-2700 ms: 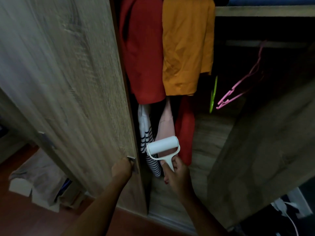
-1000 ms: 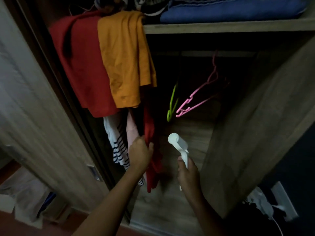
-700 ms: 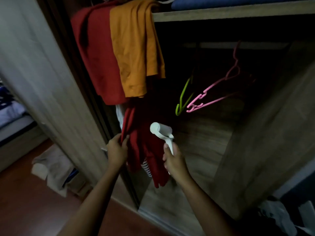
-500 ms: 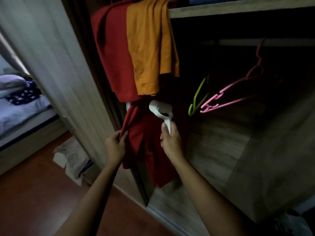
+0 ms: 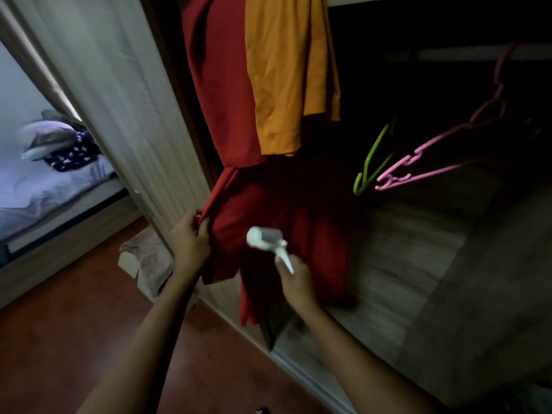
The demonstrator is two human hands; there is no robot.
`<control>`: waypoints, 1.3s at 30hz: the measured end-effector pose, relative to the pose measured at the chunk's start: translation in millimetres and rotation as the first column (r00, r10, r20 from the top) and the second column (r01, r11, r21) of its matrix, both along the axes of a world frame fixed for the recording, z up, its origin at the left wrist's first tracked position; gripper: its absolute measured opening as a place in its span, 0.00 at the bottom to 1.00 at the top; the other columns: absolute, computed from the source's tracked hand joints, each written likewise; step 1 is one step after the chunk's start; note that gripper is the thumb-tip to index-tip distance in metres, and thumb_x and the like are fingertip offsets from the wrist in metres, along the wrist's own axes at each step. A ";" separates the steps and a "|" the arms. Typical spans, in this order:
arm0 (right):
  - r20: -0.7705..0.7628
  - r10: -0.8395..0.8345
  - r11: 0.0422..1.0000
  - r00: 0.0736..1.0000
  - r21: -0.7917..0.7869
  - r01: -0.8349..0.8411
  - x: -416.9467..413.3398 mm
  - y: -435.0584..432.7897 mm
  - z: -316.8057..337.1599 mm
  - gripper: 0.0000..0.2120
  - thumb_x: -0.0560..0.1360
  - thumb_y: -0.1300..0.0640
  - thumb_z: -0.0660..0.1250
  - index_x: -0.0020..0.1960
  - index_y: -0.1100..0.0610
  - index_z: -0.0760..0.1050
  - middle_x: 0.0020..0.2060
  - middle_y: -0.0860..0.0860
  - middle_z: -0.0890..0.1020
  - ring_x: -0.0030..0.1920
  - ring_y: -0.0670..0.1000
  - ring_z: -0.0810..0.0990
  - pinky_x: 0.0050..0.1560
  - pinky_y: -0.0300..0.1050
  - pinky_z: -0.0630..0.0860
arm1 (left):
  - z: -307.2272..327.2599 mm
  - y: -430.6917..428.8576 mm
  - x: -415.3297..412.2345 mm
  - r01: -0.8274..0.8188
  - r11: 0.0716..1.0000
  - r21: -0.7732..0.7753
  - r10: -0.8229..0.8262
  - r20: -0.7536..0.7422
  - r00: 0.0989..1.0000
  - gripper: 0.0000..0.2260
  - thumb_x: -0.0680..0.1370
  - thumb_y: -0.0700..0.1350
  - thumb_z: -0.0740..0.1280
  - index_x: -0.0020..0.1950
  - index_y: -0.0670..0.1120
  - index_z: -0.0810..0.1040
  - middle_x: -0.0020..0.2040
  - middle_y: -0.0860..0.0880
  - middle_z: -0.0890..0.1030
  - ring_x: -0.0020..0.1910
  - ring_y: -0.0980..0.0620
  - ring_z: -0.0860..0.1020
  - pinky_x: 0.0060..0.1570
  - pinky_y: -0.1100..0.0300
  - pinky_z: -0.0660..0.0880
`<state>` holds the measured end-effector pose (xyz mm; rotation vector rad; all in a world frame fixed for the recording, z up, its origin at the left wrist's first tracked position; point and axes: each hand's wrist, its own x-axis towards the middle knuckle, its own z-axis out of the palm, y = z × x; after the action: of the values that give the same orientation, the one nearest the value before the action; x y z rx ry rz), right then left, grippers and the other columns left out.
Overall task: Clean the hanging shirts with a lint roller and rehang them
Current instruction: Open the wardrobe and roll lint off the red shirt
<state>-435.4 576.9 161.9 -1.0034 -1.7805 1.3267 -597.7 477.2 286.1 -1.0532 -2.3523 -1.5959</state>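
Observation:
A dark red shirt (image 5: 298, 234) hangs in the open wardrobe, low and in the middle of the view. My left hand (image 5: 191, 237) pinches its left edge and holds the cloth spread out. My right hand (image 5: 295, 276) grips the handle of a white lint roller (image 5: 264, 239), whose roll lies against the front of the red shirt. Above hang a second red garment (image 5: 221, 85) and an orange shirt (image 5: 286, 70), draped over the shelf edge.
A green hanger (image 5: 370, 162) and a pink hanger (image 5: 424, 162) hang bare on the rail to the right. The wooden wardrobe door (image 5: 119, 100) stands at the left. A bed (image 5: 35, 186) lies beyond it, and a cloth-covered box (image 5: 146, 258) sits on the red-brown floor.
The roller has come down the red shirt from just under the orange shirt to about mid-height. My left hand keeps its hold on the shirt's edge.

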 end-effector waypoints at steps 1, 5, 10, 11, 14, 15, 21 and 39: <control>-0.052 -0.050 0.998 0.997 0.036 0.051 -3.2 8.3 21.0 0.08 0.80 0.56 0.65 0.44 0.58 0.76 0.31 0.46 0.73 0.29 0.40 0.71 0.34 0.39 0.66 | 2.1 -3.1 -1.7 -0.001 1.000 -0.011 0.001 -0.012 1.000 0.08 0.81 0.41 0.62 0.49 0.40 0.80 0.42 0.44 0.82 0.39 0.46 0.79 0.40 0.51 0.75; -0.261 -0.097 0.995 0.960 0.008 0.103 -11.5 41.0 99.0 0.11 0.82 0.51 0.60 0.51 0.59 0.74 0.33 0.47 0.72 0.30 0.44 0.71 0.30 0.32 0.67 | 15.6 -9.1 4.3 -0.002 1.000 -0.028 0.000 -0.087 0.996 0.08 0.81 0.39 0.62 0.52 0.39 0.80 0.43 0.46 0.82 0.38 0.54 0.78 0.41 0.63 0.75; -0.233 -0.009 0.997 0.972 0.074 0.027 -19.3 30.1 72.7 0.07 0.83 0.53 0.59 0.55 0.55 0.73 0.37 0.45 0.74 0.35 0.43 0.73 0.35 0.28 0.67 | 28.3 -12.2 -1.5 -0.061 0.998 -0.001 0.061 -0.130 0.990 0.07 0.80 0.37 0.64 0.50 0.40 0.81 0.41 0.46 0.80 0.36 0.56 0.75 0.35 0.76 0.66; -0.173 0.007 0.997 0.985 0.071 0.005 -17.9 20.7 47.7 0.07 0.83 0.55 0.59 0.56 0.56 0.73 0.39 0.46 0.75 0.37 0.44 0.74 0.36 0.27 0.67 | 30.2 -12.9 -3.9 -0.070 0.998 0.004 0.070 -0.135 0.988 0.06 0.80 0.37 0.64 0.50 0.40 0.81 0.41 0.46 0.81 0.38 0.54 0.75 0.35 0.75 0.66; 0.055 0.130 0.988 0.990 -0.089 -0.125 -7.3 -11.1 -30.8 0.10 0.82 0.58 0.60 0.58 0.62 0.75 0.44 0.52 0.78 0.42 0.49 0.75 0.40 0.34 0.65 | 33.6 -16.3 -9.9 -0.100 0.995 0.021 0.102 -0.140 0.985 0.07 0.80 0.37 0.63 0.51 0.39 0.81 0.42 0.46 0.80 0.39 0.53 0.76 0.34 0.77 0.66; 0.125 0.191 0.974 0.974 -0.147 -0.172 -3.6 -20.4 -48.6 0.11 0.82 0.56 0.60 0.58 0.62 0.76 0.44 0.52 0.78 0.40 0.47 0.75 0.41 0.34 0.65 | 34.4 -16.9 -11.1 -0.111 0.994 0.021 0.113 -0.145 0.983 0.07 0.79 0.37 0.63 0.51 0.39 0.81 0.42 0.46 0.80 0.40 0.52 0.76 0.34 0.77 0.66; -0.006 0.104 0.993 0.995 -0.059 -0.104 -12.8 -7.9 -1.1 0.09 0.83 0.54 0.58 0.55 0.56 0.75 0.36 0.43 0.73 0.34 0.39 0.71 0.37 0.31 0.67 | 40.1 -15.6 -13.5 -0.144 0.990 0.005 0.142 -0.187 0.972 0.07 0.79 0.35 0.64 0.51 0.37 0.81 0.41 0.45 0.79 0.40 0.50 0.76 0.33 0.79 0.64; 0.127 0.137 0.982 0.982 -0.145 -0.118 -20.2 2.3 -30.9 0.11 0.82 0.55 0.59 0.58 0.61 0.75 0.44 0.51 0.77 0.44 0.50 0.75 0.44 0.38 0.66 | 50.5 -17.4 -31.9 -0.167 0.985 0.042 0.172 -0.182 0.968 0.07 0.79 0.37 0.63 0.51 0.39 0.81 0.41 0.45 0.80 0.39 0.48 0.77 0.39 0.60 0.70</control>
<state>-455.6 579.3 131.0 -1.0929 -1.9042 1.5085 -629.6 459.8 336.7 -0.9232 -2.2262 -1.4004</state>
